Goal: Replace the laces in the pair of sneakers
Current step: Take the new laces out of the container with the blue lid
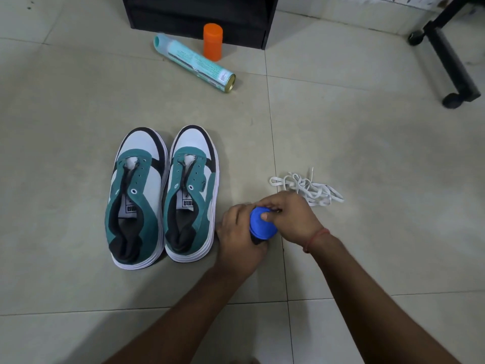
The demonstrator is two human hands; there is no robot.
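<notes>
Head view: my left hand and right hand both clasping a blue-capped dark bottle, between laceless teal-and-white sneakers and loose white laces on the tiled floor.

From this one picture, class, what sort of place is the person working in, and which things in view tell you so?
Probably a room at home, with the person working on the tiled floor. A wheeled chair base and dark furniture stand at the far edge, and the sneakers sit directly on the tiles.

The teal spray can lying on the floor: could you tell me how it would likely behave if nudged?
The long teal cylindrical metal spray can lies on its side on the smooth tiled floor, so it would probably roll readily when pushed sideways. Its rigid metal body likely won't flex. The upright orange plastic cylinder beside it might stop it.
</notes>
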